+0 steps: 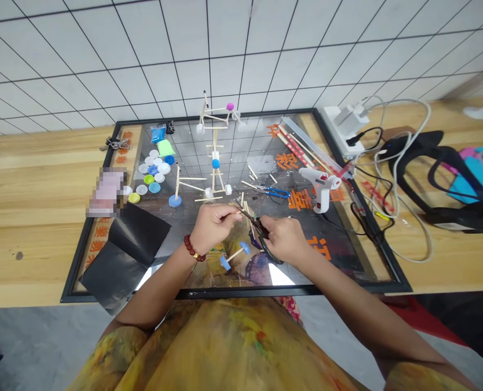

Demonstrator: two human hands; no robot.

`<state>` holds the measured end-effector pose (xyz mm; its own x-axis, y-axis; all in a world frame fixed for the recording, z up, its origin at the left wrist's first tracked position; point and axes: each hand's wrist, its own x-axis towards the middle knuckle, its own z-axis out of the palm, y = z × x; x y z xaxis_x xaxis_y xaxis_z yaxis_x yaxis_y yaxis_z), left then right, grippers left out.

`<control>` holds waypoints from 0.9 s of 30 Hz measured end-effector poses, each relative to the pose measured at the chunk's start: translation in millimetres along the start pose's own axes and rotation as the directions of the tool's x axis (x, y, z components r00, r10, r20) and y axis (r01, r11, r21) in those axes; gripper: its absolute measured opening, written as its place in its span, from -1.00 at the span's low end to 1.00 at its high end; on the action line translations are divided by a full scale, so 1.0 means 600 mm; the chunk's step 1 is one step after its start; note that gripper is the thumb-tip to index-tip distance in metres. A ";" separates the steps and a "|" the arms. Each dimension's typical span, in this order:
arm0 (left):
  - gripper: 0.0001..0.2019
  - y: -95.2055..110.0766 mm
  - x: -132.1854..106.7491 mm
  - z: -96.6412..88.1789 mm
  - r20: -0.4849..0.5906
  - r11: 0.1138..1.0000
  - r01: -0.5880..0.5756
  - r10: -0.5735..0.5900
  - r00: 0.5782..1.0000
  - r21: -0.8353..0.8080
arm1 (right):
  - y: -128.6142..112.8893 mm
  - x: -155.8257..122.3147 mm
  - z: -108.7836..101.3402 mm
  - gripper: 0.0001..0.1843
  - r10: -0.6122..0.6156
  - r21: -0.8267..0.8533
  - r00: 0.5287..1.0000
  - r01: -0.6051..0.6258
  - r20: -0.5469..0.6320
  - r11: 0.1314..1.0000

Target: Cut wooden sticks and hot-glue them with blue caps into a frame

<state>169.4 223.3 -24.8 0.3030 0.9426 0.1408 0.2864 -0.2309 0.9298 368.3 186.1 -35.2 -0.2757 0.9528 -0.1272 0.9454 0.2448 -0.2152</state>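
Observation:
My left hand point(213, 221) is closed in a pinch on a thin wooden stick point(246, 208), held over the glass-topped frame point(349, 255). My right hand point(282, 237) is wrapped round the handles of dark scissors point(254, 222), whose blades reach up to the stick. Just below my hands lies a stick axle with two blue bottle caps point(233, 255). A stick-and-cap model point(215, 174) stands farther back on the glass. A red bead bracelet point(192, 248) circles my left wrist.
Several loose bottle caps point(154, 171) lie at the left, black sheets point(131, 247) at the front left. A white glue gun point(320, 187), blue-handled scissors point(276, 191) and long sticks point(296, 145) sit at the right. Cables, a power strip point(345, 127) and black straps point(449, 179) crowd the wooden table's right side.

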 end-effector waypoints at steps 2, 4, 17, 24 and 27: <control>-0.83 0.002 0.000 0.002 0.033 0.995 0.068 -0.065 0.997 -0.072 | 0.003 0.000 0.007 -0.78 -0.006 0.055 1.000 0.008 -0.031 0.998; -0.79 0.005 0.001 0.000 0.105 0.985 0.121 -0.108 0.989 -0.122 | 0.007 0.001 0.012 -0.77 -0.007 0.091 0.997 0.014 -0.077 0.996; -0.75 0.002 -0.008 0.006 0.081 0.968 -0.185 0.174 0.981 0.168 | -0.004 0.001 0.007 -0.77 -0.007 0.022 0.996 0.009 -0.090 1.000; -0.66 0.018 -0.002 -0.013 0.230 0.999 -0.028 0.017 0.973 0.046 | 0.005 0.003 0.006 -0.79 -0.054 -0.021 0.984 0.052 -0.167 0.998; -0.66 0.018 0.001 -0.020 0.344 0.994 0.101 -0.079 0.936 -0.045 | 0.011 0.000 0.012 -0.79 -0.080 -0.064 0.972 0.067 -0.222 0.996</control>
<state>161.9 224.5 -10.7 0.5733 0.8173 -0.0588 0.2740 -0.1236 0.9538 373.2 186.5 -43.6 -0.3049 0.9462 0.1086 0.9339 0.3194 -0.1606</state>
